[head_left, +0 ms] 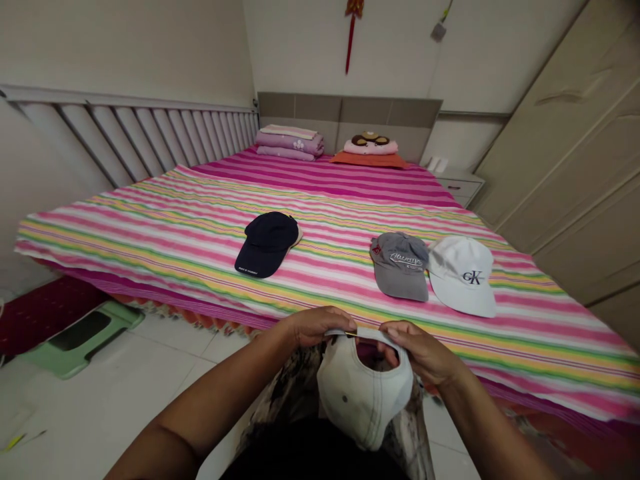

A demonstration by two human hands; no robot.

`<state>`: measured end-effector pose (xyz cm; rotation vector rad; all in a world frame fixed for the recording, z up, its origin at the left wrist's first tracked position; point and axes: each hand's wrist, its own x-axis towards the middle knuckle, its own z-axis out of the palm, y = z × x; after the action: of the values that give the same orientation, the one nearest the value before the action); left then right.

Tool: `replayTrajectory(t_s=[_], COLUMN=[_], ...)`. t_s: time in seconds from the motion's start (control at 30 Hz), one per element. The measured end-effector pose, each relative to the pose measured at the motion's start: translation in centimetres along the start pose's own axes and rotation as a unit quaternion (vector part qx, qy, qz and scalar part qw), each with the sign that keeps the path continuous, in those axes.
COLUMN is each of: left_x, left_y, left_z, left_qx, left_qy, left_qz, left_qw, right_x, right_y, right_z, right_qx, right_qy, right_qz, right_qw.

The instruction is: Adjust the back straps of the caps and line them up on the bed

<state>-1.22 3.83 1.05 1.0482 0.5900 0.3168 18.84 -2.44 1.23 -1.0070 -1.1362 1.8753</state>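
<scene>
Pale cap [357, 400] in both grips [320, 325] [423, 349]

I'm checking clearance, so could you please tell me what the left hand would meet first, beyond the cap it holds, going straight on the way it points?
Probably the right hand, which holds the same cap, though one view leaves the depth unclear.

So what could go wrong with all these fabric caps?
The pale fabric cap is held at its back strap by the left hand and right hand, so it could slip to the tiled floor. The grey fabric cap with white lettering sits right beside the white fabric cap with dark letters; moving one might nudge the other.
</scene>
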Motion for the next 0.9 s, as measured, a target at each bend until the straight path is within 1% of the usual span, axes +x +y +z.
replayTrajectory(t_s=[0.1,0.17,0.3,0.47,0.53,0.67,0.9], left_x=[0.17,0.25,0.28,0.39,0.53,0.75,0.72], left_y=[-0.41,-0.53,-0.42,-0.38,-0.52,-0.70,-0.54], left_z=[0.14,0.19,0.30,0.33,0.19,-0.01,0.41], left_qx=[-0.013,-0.018,-0.020,-0.031,-0.026,-0.029,-0.030], left_qy=[-0.001,-0.005,-0.015,-0.037,-0.027,0.014,0.036], left_qz=[0.003,0.000,-0.016,-0.036,-0.036,-0.027,0.008], left_qw=[1.000,1.000,1.000,0.998,0.999,0.999,0.999], right_x=[-0.19,-0.32,-0.53,-0.63,-0.63,-0.62,-0.42], right_y=[-0.47,-0.82,-1.09,-0.80,-0.79,-1.02,-0.97], right_z=[0.55,0.84,0.88,0.60,0.60,0.73,0.57], right_qx=[-0.063,-0.085,-0.101,-0.095,-0.090,-0.080,-0.029], right_qy=[0.025,0.036,0.049,0.063,0.063,0.061,0.052], right_qz=[0.028,0.031,0.029,0.025,0.018,0.011,0.008], right_qw=[0.997,0.995,0.993,0.993,0.994,0.995,0.998])
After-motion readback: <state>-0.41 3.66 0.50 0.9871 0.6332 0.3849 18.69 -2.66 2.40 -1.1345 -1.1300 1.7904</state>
